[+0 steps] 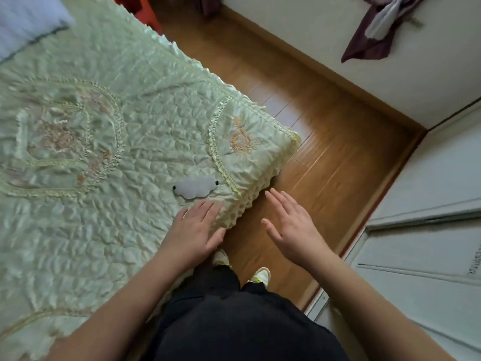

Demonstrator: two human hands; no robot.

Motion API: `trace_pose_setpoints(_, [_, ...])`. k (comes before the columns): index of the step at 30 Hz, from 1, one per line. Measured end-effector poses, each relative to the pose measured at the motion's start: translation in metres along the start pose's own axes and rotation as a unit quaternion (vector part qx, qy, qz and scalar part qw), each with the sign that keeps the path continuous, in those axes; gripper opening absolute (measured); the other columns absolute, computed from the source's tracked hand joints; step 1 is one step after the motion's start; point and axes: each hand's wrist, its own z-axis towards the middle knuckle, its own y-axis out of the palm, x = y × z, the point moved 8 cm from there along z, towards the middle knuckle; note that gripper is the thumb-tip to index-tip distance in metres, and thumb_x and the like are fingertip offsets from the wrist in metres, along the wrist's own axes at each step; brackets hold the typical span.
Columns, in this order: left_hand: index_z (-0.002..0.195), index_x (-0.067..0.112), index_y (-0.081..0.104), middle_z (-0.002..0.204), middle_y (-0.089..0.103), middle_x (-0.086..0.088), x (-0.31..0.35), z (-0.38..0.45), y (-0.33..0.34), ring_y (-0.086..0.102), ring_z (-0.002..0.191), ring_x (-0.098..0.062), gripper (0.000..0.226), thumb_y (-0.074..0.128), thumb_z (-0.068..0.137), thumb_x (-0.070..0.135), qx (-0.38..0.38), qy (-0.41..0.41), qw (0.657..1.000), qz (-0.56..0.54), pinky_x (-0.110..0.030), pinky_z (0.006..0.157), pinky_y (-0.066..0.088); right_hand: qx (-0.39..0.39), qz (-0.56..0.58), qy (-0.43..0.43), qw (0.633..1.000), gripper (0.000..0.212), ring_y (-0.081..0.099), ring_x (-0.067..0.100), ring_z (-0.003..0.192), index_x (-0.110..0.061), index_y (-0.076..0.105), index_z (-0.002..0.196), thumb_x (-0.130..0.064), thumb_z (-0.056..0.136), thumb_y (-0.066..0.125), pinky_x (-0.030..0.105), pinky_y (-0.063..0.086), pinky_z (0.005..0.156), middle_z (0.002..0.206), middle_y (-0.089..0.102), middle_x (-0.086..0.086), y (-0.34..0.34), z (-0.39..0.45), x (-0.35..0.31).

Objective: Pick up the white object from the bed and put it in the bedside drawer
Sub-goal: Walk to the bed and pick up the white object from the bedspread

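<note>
A small white cloud-shaped object of soft, padded look with black tabs at both ends [195,188] lies flat on the pale green quilted satin bedspread [109,142], close to the corner of the bed nearest the person. The left hand [195,227] is flat, palm down, its grip spread with fingers extended, resting on or just over the bedspread just beside the white object and not touching it. The right hand [292,228] hangs over the brown wooden floor [325,131] beyond the bed corner, its grip also spread and holding nothing.

The step in hand looks to be the reach for the pick-up, so the task is at its start. The left hand is the nearer one; it should slide forward until the fingertips pass over the near edge of the object, then close thumb against fingers across its middle lobe. The thing looks light and limp, so a pinch at one end would let it droop; a hold around the centre is safer. The puckered satin may bunch under the fingers, so lift straight up and check that no fabric comes with it. White panelled furniture [426,256] stands at the right, but which part is the bedside drawer I cannot tell.
</note>
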Motion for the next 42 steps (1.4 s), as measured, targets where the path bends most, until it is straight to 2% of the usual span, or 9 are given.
trace_pose_setpoints(6, [0.154,0.025,0.012,0.162,0.018,0.001,-0.086,-0.014,0.003,0.006,0.149,-0.017,0.067,0.030,0.097,0.053,0.010,-0.136,0.991,-0.013,-0.041,0.118,0.004,-0.076,-0.036,-0.122,0.989,0.066,-0.001,0.012,0.148,-0.028,0.006,0.154,-0.051,0.099,0.034,0.030,0.000,0.117,0.162,0.006,-0.007,0.032,0.092,-0.072])
trace_pose_setpoints(13, [0.155,0.024,0.010,0.163,0.014,-0.001,-0.148,0.006,-0.003,0.002,0.149,-0.018,0.068,0.025,0.095,0.055,0.037,-0.204,0.977,-0.041,-0.042,0.118,0.001,-0.133,-0.102,-0.206,0.964,0.067,-0.005,0.012,0.148,-0.028,0.004,0.154,-0.055,0.098,0.029,0.035,0.001,0.117,0.162,0.003,-0.008,0.054,0.166,-0.122])
trace_pose_setpoints(23, [0.155,0.022,0.012,0.163,0.010,-0.003,-0.175,0.051,0.005,0.000,0.149,-0.020,0.067,0.029,0.097,0.051,0.036,-0.253,0.963,-0.088,-0.045,0.120,-0.001,-0.195,-0.116,-0.217,0.949,0.067,-0.002,0.013,0.148,-0.027,0.005,0.154,-0.053,0.098,0.031,0.038,0.007,0.119,0.162,0.006,-0.006,0.086,0.226,-0.102])
trace_pose_setpoints(26, [0.154,0.021,0.015,0.163,0.014,-0.005,-0.183,0.061,0.010,0.002,0.149,-0.021,0.066,0.034,0.097,0.046,0.051,-0.289,0.953,-0.076,-0.045,0.119,0.000,-0.215,-0.121,-0.253,0.936,0.068,0.000,0.014,0.148,-0.027,0.005,0.154,-0.053,0.098,0.033,0.039,0.010,0.118,0.162,0.007,-0.007,0.097,0.245,-0.104])
trace_pose_setpoints(30, [0.154,0.019,0.018,0.162,0.017,-0.006,-0.183,0.081,0.017,0.004,0.149,-0.022,0.065,0.037,0.097,0.043,0.066,-0.316,0.942,-0.088,-0.046,0.119,0.004,-0.225,-0.113,-0.304,0.919,0.067,0.004,0.013,0.148,-0.027,0.007,0.154,-0.048,0.099,0.037,0.033,0.007,0.117,0.162,0.011,-0.006,0.108,0.278,-0.108])
trace_pose_setpoints(35, [0.155,0.020,0.008,0.163,0.012,-0.005,-0.196,0.111,0.072,0.002,0.150,-0.021,0.068,0.034,0.097,0.042,0.045,-0.360,0.922,-0.135,-0.045,0.119,0.004,-0.259,-0.137,-0.309,0.905,0.066,0.005,0.015,0.148,-0.026,0.007,0.154,-0.042,0.099,0.040,0.034,0.008,0.118,0.162,0.010,-0.005,0.164,0.330,-0.086])
trace_pose_setpoints(42, [0.155,0.023,0.001,0.164,0.005,-0.002,-0.212,0.156,0.164,-0.003,0.150,-0.018,0.067,0.033,0.097,0.038,0.014,-0.385,0.906,-0.176,-0.045,0.120,0.004,-0.271,-0.130,-0.251,0.920,0.066,0.008,0.019,0.148,-0.022,0.011,0.154,-0.042,0.098,0.040,0.039,0.014,0.119,0.162,0.013,-0.001,0.264,0.366,-0.053])
